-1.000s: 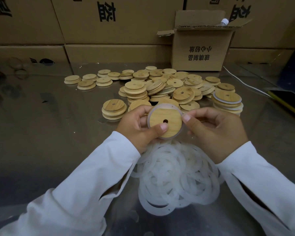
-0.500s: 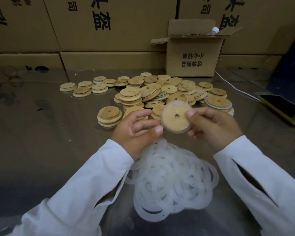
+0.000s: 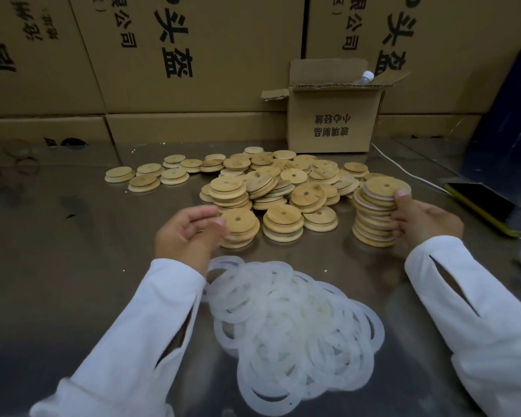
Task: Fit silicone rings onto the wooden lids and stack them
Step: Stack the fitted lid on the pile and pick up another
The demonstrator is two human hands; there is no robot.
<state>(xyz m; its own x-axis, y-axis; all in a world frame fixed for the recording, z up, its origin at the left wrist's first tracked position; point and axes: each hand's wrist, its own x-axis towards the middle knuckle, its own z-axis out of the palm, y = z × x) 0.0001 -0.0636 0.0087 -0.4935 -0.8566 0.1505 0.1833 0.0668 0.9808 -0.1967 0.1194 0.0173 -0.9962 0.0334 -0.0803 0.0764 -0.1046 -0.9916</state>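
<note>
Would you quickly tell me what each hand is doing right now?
Left hand: open, reaching for a bare wooden lid, nothing gripped.
Right hand: gripping the stack of ringed lids, thumb on top.

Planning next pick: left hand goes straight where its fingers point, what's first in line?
The short lid stack just right of the left hand; fingertips look nearly touching it, depth unclear.

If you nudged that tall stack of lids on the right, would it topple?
Likely: the stack is tall, narrow and uneven, lids offset. The right hand cupping its side hints it needs steadying. White rings between lids may grip, so it would probably tip rather than slide apart.
</note>
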